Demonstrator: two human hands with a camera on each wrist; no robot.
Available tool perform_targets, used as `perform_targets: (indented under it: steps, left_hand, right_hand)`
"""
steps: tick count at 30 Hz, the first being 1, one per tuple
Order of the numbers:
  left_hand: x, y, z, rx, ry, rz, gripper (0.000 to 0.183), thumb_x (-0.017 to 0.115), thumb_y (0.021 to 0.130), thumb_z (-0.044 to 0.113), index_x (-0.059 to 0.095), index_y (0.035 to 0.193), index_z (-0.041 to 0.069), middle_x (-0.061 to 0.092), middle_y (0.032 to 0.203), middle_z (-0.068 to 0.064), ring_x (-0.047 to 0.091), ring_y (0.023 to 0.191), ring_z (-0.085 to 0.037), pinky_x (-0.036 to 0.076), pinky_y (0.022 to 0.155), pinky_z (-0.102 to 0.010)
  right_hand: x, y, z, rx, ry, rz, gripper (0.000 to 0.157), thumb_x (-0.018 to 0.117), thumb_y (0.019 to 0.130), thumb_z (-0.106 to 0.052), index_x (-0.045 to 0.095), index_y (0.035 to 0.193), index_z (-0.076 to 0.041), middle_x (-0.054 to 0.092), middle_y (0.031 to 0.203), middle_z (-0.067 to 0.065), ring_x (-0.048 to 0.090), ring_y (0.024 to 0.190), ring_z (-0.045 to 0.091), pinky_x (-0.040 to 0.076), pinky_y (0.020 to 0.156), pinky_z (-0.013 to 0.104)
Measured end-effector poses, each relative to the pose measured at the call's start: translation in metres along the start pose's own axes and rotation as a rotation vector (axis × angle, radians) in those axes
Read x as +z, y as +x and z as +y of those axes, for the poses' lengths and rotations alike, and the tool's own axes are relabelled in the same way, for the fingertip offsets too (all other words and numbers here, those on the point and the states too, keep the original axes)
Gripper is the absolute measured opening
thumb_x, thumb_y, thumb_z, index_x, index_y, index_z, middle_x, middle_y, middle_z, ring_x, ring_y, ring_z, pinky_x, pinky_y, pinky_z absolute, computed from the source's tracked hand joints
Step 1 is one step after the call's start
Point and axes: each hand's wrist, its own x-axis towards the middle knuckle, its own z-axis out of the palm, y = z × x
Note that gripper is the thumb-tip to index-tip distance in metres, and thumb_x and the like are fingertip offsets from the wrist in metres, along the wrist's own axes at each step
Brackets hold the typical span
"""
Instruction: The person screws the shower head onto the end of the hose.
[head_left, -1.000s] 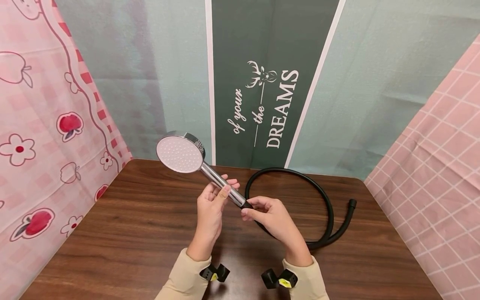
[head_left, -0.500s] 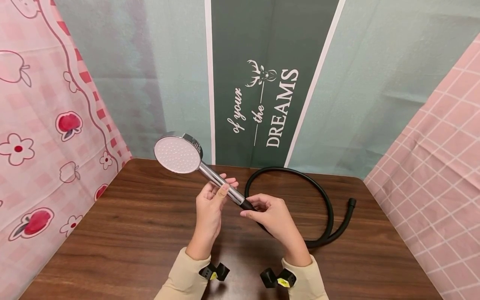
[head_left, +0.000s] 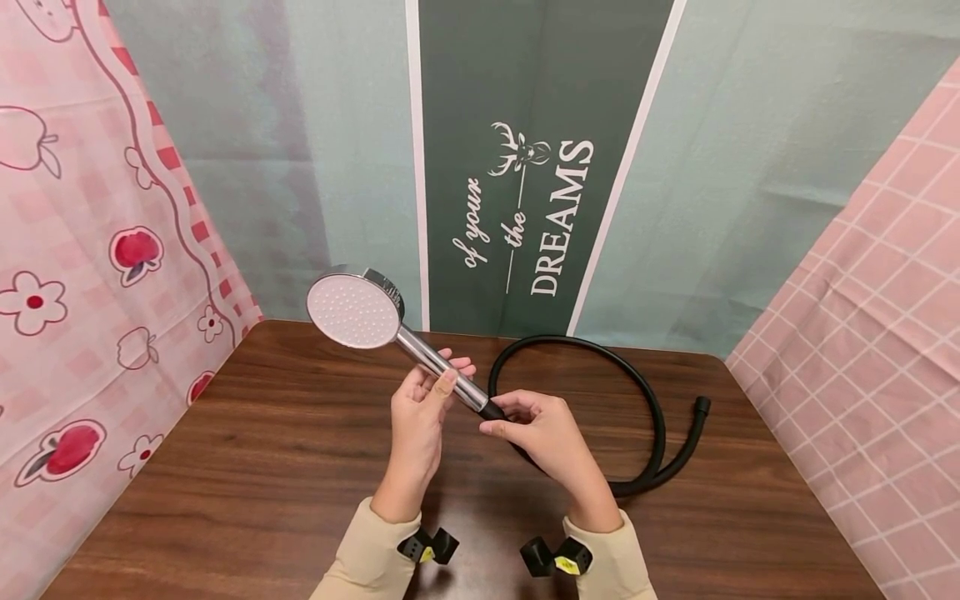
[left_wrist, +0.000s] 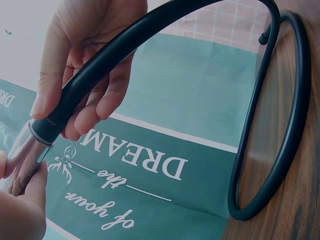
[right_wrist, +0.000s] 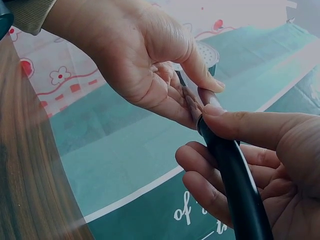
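Observation:
A chrome shower head [head_left: 354, 311] with a round pale spray face is held tilted above the table, its face up to the left. My left hand [head_left: 422, 417] grips its chrome handle [head_left: 420, 348], thumb lying along the top. At the handle's lower end, my right hand [head_left: 543, 429] pinches the black end fitting of a shower hose [head_left: 652, 400] between thumb and fingers. In the left wrist view that black fitting [left_wrist: 47, 127] meets the end of the chrome handle. From there the hose [right_wrist: 240, 195] runs back past the right palm.
The hose loops over the wooden table [head_left: 247, 467] on the right, with its free end [head_left: 702, 406] pointing up and away. A green-grey cloth backdrop [head_left: 360, 167] stands behind the table. Pink patterned cloths flank it left [head_left: 90, 333] and right [head_left: 885, 358].
The shower head has shifted slightly left. More of the black fitting shows below the handle than a second ago. Both hands keep their hold.

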Motion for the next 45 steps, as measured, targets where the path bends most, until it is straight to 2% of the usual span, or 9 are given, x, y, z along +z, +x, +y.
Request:
perform_targets:
  steps: [5,14,24,31,36,43,45]
  left_hand:
    - [-0.0001,-0.0006,-0.0007,-0.001,0.002,0.002,0.029,0.058,0.098,0.001,0.053,0.126,-0.003,0.075,0.098,0.002,0.074,0.094,-0.013,0.057,0.094,-0.028]
    - [0.0002,-0.0009,-0.0013,0.001,0.007,-0.002,0.034,0.058,0.098,0.0,0.049,0.129,-0.009,0.075,0.098,0.002,0.074,0.094,-0.013,0.056,0.094,-0.029]
    - [0.0011,-0.0018,-0.0006,0.004,0.01,-0.005,0.029,0.058,0.098,0.001,0.053,0.127,-0.003,0.075,0.099,0.002,0.074,0.096,-0.013,0.056,0.095,-0.029]
    - [0.0009,-0.0014,-0.0013,0.009,0.021,-0.014,0.034,0.058,0.098,0.002,0.049,0.13,-0.008,0.075,0.1,0.002,0.074,0.096,-0.012,0.056,0.095,-0.028]
    - [0.0014,-0.0014,-0.0014,0.012,0.024,-0.016,0.033,0.058,0.098,0.002,0.05,0.129,-0.008,0.075,0.1,0.003,0.074,0.096,-0.012,0.056,0.095,-0.028]
    - [0.0018,-0.0012,-0.0019,0.013,0.021,-0.019,0.032,0.056,0.099,0.001,0.05,0.129,-0.009,0.075,0.1,0.003,0.074,0.096,-0.012,0.056,0.095,-0.028]
    - [0.0017,-0.0014,-0.0019,0.013,0.022,-0.019,0.032,0.057,0.099,0.001,0.05,0.128,-0.008,0.075,0.1,0.003,0.074,0.096,-0.012,0.056,0.095,-0.028]
  right_hand:
    - [-0.0007,-0.0012,-0.0023,-0.005,0.015,-0.011,0.028,0.085,0.079,-0.02,0.076,0.1,-0.005,0.075,0.091,0.011,0.059,0.067,0.009,0.046,0.058,0.021]
    - [-0.0013,-0.0004,-0.0017,0.002,0.019,-0.036,0.027,0.083,0.08,-0.02,0.075,0.1,-0.004,0.076,0.085,0.012,0.065,0.07,0.011,0.048,0.06,0.021]
    - [-0.0033,-0.0009,-0.0009,-0.011,0.031,-0.065,0.028,0.081,0.083,-0.019,0.074,0.103,-0.001,0.076,0.084,0.015,0.072,0.076,0.018,0.052,0.064,0.022]
    - [-0.0045,-0.0003,0.0009,-0.006,0.026,-0.086,0.027,0.079,0.085,-0.02,0.074,0.104,-0.001,0.076,0.085,0.014,0.072,0.078,0.015,0.055,0.069,0.027]
    - [-0.0049,0.0002,0.0025,-0.003,0.017,-0.102,0.027,0.077,0.087,-0.02,0.073,0.105,0.0,0.076,0.084,0.014,0.072,0.078,0.016,0.057,0.072,0.027]
    - [-0.0047,0.0005,0.0021,-0.006,0.024,-0.122,0.027,0.075,0.089,-0.018,0.072,0.106,0.002,0.076,0.085,0.016,0.073,0.078,0.017,0.061,0.079,0.044]
    - [-0.0048,0.0004,0.0015,-0.007,0.03,-0.13,0.027,0.074,0.089,-0.018,0.072,0.107,0.002,0.076,0.085,0.017,0.073,0.078,0.017,0.061,0.079,0.046]
